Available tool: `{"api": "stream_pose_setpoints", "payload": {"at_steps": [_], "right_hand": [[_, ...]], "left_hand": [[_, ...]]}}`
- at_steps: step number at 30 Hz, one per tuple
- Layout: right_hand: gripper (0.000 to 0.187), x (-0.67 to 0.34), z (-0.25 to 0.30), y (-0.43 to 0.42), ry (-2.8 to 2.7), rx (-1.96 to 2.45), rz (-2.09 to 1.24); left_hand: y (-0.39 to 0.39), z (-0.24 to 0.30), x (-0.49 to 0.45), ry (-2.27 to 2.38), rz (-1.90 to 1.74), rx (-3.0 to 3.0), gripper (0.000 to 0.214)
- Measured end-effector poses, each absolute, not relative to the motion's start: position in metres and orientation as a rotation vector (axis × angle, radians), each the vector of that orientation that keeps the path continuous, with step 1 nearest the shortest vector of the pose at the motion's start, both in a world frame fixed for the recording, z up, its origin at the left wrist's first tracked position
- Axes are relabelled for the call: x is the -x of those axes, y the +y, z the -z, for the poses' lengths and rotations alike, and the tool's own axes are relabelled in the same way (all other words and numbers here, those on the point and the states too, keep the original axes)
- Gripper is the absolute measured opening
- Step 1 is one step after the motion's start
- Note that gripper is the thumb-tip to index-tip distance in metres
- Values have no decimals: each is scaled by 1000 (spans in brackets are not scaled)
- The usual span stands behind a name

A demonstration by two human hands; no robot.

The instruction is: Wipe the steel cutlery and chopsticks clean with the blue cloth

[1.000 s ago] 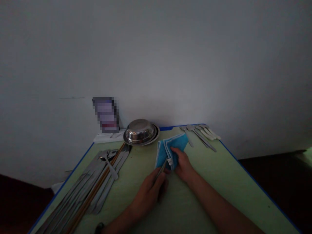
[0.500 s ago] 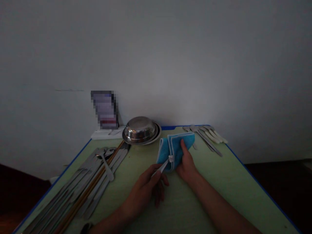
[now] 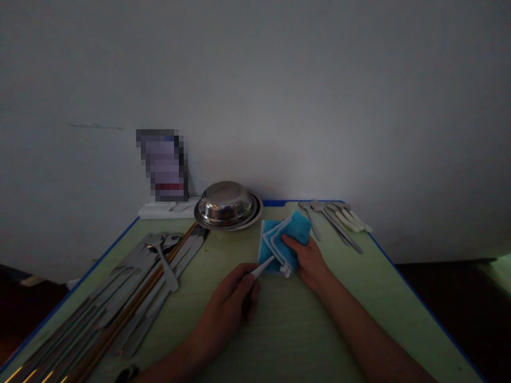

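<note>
My left hand [image 3: 235, 292] is closed on the pale, slim handle of a utensil [image 3: 263, 266]. The far end of that utensil goes into the folds of a blue cloth [image 3: 293, 234] with white edging, so its kind is hidden. My right hand [image 3: 311, 260] grips the cloth from the right, its thumb lying over the folded layers. A small white tag hangs at the cloth's lower corner. Both hands are over the middle of the light green table [image 3: 275, 324].
Left lie several metal utensils, among them a spoon [image 3: 164, 266], and wooden chopsticks [image 3: 139, 303]. Metal bowls [image 3: 227, 205] sit upside down at the back, beside a blurred upright screen [image 3: 163, 165] on a white base. Spoons [image 3: 331, 223] and white-handled utensils [image 3: 351, 218] lie back right.
The cloth has been turned and bunched closer around the utensil's end, its tag now lower. My left fingers have curled in more. The whole view has shifted slightly.
</note>
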State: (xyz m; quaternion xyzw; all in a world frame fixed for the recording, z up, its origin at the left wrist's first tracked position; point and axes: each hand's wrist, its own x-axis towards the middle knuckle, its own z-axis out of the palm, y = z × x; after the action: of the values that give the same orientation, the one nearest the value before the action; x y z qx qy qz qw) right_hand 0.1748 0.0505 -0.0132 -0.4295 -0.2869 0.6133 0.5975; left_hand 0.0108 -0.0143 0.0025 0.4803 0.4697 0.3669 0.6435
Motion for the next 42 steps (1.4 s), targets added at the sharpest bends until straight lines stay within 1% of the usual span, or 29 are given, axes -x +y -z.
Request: {"api": "stream_pose_setpoints", "payload": {"at_steps": [4,7,10,13,17,23,27,30,33,38,42], "right_hand": [[29,-179,16,54,-660,1028,-1389],[37,-177,19,55,-542,1139,-1321],[42,-175,19,55,-439,1144,-1356],[36,-175,16,54,-452,1076,-1404],[26,-176,14,51,-609,989,-1441],[26,-179,15,50,-666,939,-1466],[25,-176,12,50,-571,978,-1428],[30,-173,10,51,-437,1049,-1375],[34,-172,12,51,-443,1047,-1384],[21,-178,17,48,-705,986,-1424],[16,-180,16,47,-706,1003,-1441]], "left_hand": [[-16,-4,-10,1087,-867,-1227,27],[-15,-2,-9,1080,-894,-1214,30],[-13,-1,-9,1062,-915,-1155,29],[-13,-1,-10,1062,-901,-1115,28],[-14,-3,-10,1065,-861,-1127,28],[-13,-4,-11,1099,-794,-1180,29],[-13,-3,-10,1093,-813,-1181,30],[-14,-4,-10,1061,-823,-1172,31],[-16,-5,-10,1051,-792,-1224,34],[-15,-10,-9,1165,-665,-1407,34],[-14,-13,-7,1159,-637,-1463,34]]}}
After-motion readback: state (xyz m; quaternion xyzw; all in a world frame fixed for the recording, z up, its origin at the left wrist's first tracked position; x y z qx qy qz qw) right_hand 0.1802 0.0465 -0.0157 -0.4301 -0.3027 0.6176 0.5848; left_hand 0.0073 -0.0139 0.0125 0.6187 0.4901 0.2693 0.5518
